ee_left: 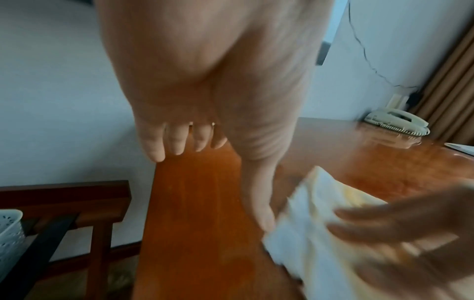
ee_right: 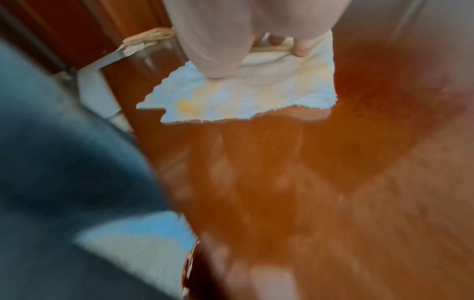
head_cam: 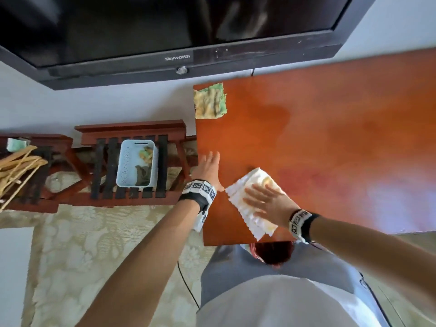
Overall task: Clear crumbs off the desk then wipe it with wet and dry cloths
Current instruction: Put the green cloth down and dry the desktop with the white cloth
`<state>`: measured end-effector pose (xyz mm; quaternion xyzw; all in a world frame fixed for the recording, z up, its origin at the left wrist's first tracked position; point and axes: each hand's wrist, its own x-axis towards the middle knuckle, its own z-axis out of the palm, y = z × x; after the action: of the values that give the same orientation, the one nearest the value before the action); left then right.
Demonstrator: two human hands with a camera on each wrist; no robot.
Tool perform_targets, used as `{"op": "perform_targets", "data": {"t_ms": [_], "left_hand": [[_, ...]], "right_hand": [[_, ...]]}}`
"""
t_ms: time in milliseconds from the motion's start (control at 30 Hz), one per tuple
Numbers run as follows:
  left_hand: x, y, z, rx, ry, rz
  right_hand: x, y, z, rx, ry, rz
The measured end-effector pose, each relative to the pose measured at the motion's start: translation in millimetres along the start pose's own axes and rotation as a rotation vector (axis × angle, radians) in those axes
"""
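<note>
A white cloth with yellow stains [head_cam: 253, 204] [ee_left: 315, 233] [ee_right: 246, 89] lies on the red-brown wooden desk [head_cam: 330, 138] near its front left corner. My right hand [head_cam: 264, 197] presses flat on the cloth with straight, spread fingers [ee_right: 212, 50]. My left hand [head_cam: 210, 168] sits at the desk's left edge, palm down and fingers [ee_left: 174, 140] straight, its thumb close to the cloth's corner. A second cloth, green and yellow [head_cam: 210, 101], lies at the desk's far left corner. No crumbs can be made out on the blurred surface.
A dark TV [head_cam: 165, 31] hangs on the wall above the desk. Left of the desk stands a wooden rack [head_cam: 132, 166] with a pale blue basket [head_cam: 135, 164] holding cloths. A corded phone [ee_left: 397, 120] sits at the desk's far end. Patterned carpet [head_cam: 94, 256] covers the floor.
</note>
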<state>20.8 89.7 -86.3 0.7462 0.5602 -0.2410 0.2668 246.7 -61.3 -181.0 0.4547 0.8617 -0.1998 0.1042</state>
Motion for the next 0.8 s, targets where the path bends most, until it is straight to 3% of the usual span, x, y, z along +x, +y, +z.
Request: {"op": "perform_targets", "data": {"t_ms": [100, 200, 400, 600, 700, 800], "left_hand": [[7, 8, 15, 0.071, -0.115, 0.006], [7, 13, 35, 0.098, -0.137, 0.015], [11, 14, 44, 0.054, -0.068, -0.006], [13, 16, 44, -0.011, -0.064, -0.053], [13, 16, 46, -0.015, -0.060, -0.063], [11, 17, 45, -0.026, -0.067, -0.064]], "right_hand": [[-18, 0, 7, -0.046, -0.014, -0.167], [-2, 36, -22, -0.024, -0.050, -0.328], [116, 172, -116, 0.073, 0.042, 0.113], [207, 248, -193, 0.074, 0.121, 0.200], [219, 251, -195, 0.116, 0.137, 0.197], [209, 242, -194, -0.004, 0.116, 0.167]]}}
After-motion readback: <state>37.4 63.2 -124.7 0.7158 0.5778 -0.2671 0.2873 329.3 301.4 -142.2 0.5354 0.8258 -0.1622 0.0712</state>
